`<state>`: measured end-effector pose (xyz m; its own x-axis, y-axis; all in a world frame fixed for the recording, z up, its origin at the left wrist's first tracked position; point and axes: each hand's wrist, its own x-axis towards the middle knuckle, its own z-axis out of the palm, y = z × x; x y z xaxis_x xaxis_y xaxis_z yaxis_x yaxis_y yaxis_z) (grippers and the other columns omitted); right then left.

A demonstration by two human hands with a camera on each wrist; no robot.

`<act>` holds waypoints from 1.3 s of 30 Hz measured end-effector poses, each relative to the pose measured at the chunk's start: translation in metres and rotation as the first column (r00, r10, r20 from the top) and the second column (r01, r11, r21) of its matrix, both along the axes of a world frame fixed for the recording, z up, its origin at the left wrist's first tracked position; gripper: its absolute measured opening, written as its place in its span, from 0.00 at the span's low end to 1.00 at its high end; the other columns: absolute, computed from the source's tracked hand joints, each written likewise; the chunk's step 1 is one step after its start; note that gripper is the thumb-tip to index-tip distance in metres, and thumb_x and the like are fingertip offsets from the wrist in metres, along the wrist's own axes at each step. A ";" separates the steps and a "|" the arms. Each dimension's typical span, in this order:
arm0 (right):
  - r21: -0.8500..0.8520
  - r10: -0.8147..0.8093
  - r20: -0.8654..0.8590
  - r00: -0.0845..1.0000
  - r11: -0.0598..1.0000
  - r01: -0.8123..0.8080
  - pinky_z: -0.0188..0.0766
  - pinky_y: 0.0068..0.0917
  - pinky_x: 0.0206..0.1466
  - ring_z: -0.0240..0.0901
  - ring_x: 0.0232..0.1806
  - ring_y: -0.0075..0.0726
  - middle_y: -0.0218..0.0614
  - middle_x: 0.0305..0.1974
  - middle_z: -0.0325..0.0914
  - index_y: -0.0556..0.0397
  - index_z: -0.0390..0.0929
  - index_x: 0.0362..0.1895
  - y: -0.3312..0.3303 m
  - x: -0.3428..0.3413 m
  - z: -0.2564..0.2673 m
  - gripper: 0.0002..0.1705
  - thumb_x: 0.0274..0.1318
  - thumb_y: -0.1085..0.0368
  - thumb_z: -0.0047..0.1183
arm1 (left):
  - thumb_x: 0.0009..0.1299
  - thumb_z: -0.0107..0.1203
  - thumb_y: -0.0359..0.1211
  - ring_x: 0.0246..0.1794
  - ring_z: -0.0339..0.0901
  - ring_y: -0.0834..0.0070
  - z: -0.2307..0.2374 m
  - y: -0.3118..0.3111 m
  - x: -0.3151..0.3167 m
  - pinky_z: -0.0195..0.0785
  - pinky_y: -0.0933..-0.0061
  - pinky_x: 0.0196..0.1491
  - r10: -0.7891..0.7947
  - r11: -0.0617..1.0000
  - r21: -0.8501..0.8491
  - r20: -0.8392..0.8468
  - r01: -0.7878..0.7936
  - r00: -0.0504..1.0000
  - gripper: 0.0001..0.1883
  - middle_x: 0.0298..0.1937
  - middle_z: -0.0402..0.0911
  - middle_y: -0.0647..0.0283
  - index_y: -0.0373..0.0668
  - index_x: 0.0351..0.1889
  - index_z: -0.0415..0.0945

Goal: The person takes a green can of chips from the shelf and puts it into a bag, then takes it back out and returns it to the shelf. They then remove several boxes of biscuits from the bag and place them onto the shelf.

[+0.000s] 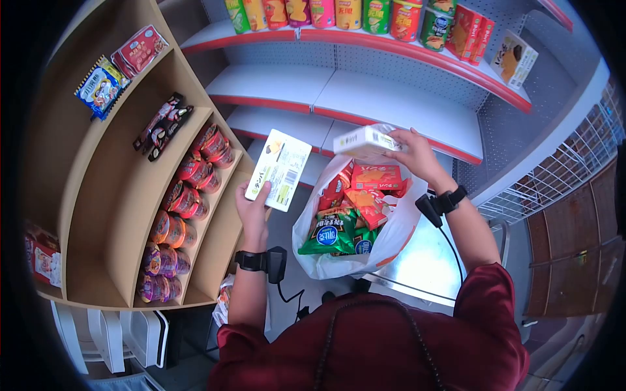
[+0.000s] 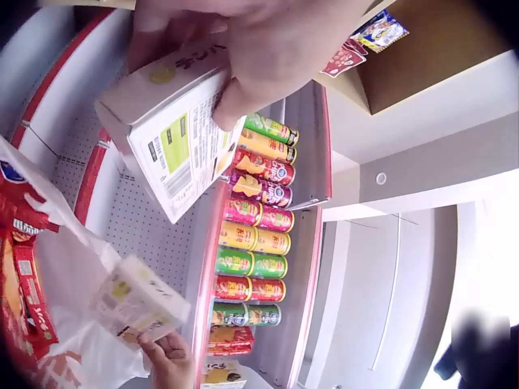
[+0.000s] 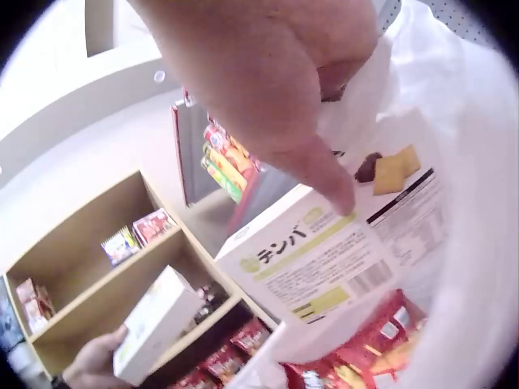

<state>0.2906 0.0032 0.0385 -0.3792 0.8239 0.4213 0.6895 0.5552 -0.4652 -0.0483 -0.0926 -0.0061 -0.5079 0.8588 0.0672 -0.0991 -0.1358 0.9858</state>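
Observation:
My left hand (image 1: 252, 210) holds a white biscuit box (image 1: 280, 168) by its lower end, thumb across the printed face, left of the bag. Over the back of an upright white plastic bag (image 1: 306, 225), my right hand (image 1: 417, 156) grips a second white biscuit box (image 1: 355, 141) by its right end. The right wrist view shows the printed side of this box (image 3: 312, 259), with green print and a barcode. Inside the bag lie red snack packs (image 1: 375, 176) and green snack bags (image 1: 329, 234).
Ahead stand metal shelves (image 1: 385, 101) with red edges; the upper one carries several chip canisters (image 1: 347, 14), red boxes and a white biscuit box (image 1: 514, 60). At left, a wooden shelf unit (image 1: 98, 215) holds noodle cups (image 1: 169, 229) and snack packets. A wire rack (image 1: 554, 156) stands at right.

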 end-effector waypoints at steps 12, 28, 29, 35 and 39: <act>-0.432 -0.195 -0.868 0.457 0.752 -0.498 0.70 0.24 0.50 0.74 0.42 0.26 0.36 0.43 0.76 0.61 0.67 0.50 -0.075 -0.044 0.028 0.18 0.58 0.63 0.48 | 0.65 0.54 0.31 0.47 0.73 0.72 0.034 -0.006 0.066 0.71 0.69 0.47 -0.374 0.926 0.171 0.323 0.335 0.869 0.22 0.48 0.71 0.59 0.39 0.54 0.58; -0.298 0.021 -0.670 0.742 0.908 -0.295 0.67 0.19 0.48 0.71 0.42 0.22 0.34 0.42 0.76 0.62 0.72 0.47 -0.120 -0.020 0.057 0.21 0.49 0.67 0.58 | 0.64 0.56 0.33 0.37 0.76 0.79 0.060 -0.015 0.049 0.69 0.80 0.39 -0.436 0.892 0.153 0.040 0.426 0.899 0.17 0.38 0.78 0.59 0.33 0.46 0.67; -0.321 0.051 -0.567 0.822 0.905 -0.278 0.67 0.19 0.48 0.71 0.42 0.23 0.33 0.41 0.76 0.61 0.72 0.47 -0.122 -0.019 0.062 0.21 0.47 0.67 0.59 | 0.64 0.56 0.33 0.37 0.76 0.79 0.060 -0.015 0.051 0.69 0.80 0.39 -0.443 0.888 0.156 0.037 0.432 0.896 0.17 0.38 0.78 0.59 0.33 0.46 0.67; -0.326 0.057 -0.585 0.809 0.897 -0.298 0.66 0.23 0.49 0.69 0.47 0.26 0.36 0.45 0.72 0.57 0.72 0.48 -0.128 -0.037 0.051 0.21 0.49 0.65 0.58 | 0.70 0.47 0.39 0.38 0.74 0.82 0.068 -0.020 0.070 0.66 0.81 0.40 -0.608 0.784 0.117 -0.058 0.610 0.792 0.16 0.39 0.77 0.62 0.34 0.46 0.67; -0.175 0.058 -0.439 0.896 0.973 -0.149 0.61 0.29 0.57 0.62 0.57 0.35 0.41 0.53 0.64 0.56 0.68 0.53 -0.132 -0.034 0.044 0.24 0.53 0.61 0.54 | 0.72 0.42 0.40 0.36 0.73 0.83 0.071 -0.019 0.077 0.66 0.82 0.40 -0.617 0.774 0.097 -0.113 0.626 0.779 0.16 0.38 0.76 0.63 0.36 0.45 0.68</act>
